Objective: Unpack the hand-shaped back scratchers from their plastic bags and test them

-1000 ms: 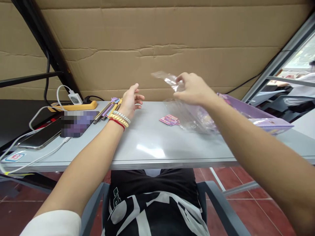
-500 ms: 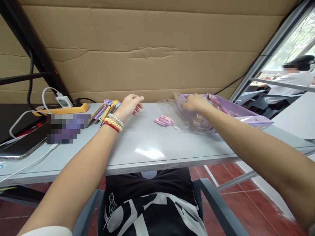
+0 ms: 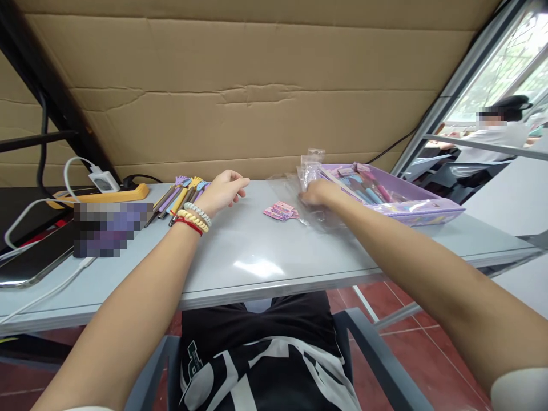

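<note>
My left hand (image 3: 221, 193) rests at the back of the table, fingers loosely curled and apart, with nothing in it. Just left of it lies a bunch of pens (image 3: 177, 197) with yellow, purple and blue tops. My right hand (image 3: 319, 194) is closed on clear plastic wrapping (image 3: 309, 171), which bunches up around the fingers and spreads over the table. Right of that hand stands a purple box (image 3: 432, 210) with blue and pink items inside. Small pink printed cards (image 3: 281, 211) lie between my hands.
A yellow power strip (image 3: 124, 194) with a white charger (image 3: 104, 180), cables and a dark device (image 3: 38, 260) occupy the left side. Cardboard (image 3: 257, 68) rises behind the table (image 3: 240, 245). A person (image 3: 492, 137) in white sits beyond the frame at right.
My right hand has moved left and down from the purple box, pulling the plastic wrapping off it, so the blue and pink contents show more. My left hand has barely moved.
</note>
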`<state>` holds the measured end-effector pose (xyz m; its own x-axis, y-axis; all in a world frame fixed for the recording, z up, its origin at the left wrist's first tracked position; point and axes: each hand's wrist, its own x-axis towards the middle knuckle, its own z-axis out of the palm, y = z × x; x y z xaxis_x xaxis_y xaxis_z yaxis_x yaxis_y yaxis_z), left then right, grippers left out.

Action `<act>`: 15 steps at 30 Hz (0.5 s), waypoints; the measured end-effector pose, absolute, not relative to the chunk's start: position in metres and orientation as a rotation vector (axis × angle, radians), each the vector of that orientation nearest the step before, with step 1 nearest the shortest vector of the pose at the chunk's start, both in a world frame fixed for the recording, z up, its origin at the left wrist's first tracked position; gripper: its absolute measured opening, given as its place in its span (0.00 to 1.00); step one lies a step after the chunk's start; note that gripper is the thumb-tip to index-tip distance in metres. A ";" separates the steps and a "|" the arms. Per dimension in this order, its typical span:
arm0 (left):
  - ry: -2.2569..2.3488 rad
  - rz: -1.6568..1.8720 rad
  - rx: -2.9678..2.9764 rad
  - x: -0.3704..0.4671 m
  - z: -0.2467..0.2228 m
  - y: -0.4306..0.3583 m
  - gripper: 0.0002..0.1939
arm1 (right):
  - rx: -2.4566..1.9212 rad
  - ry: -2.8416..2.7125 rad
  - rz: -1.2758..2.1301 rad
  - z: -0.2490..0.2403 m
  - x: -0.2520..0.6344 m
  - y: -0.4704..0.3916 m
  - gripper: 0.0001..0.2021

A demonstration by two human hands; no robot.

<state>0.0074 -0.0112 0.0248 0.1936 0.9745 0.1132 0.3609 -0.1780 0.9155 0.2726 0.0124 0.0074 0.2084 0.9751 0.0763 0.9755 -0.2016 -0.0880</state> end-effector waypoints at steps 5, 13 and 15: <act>1.285 0.957 1.741 0.007 0.025 -0.012 0.09 | -2.448 -1.857 -0.146 0.051 0.308 0.000 0.25; 1.451 0.793 2.281 0.003 0.016 -0.008 0.12 | -2.087 -1.991 0.046 0.059 0.335 -0.042 0.29; 1.470 0.664 2.475 0.005 0.011 -0.005 0.16 | -1.967 -2.091 0.112 0.046 0.324 -0.051 0.36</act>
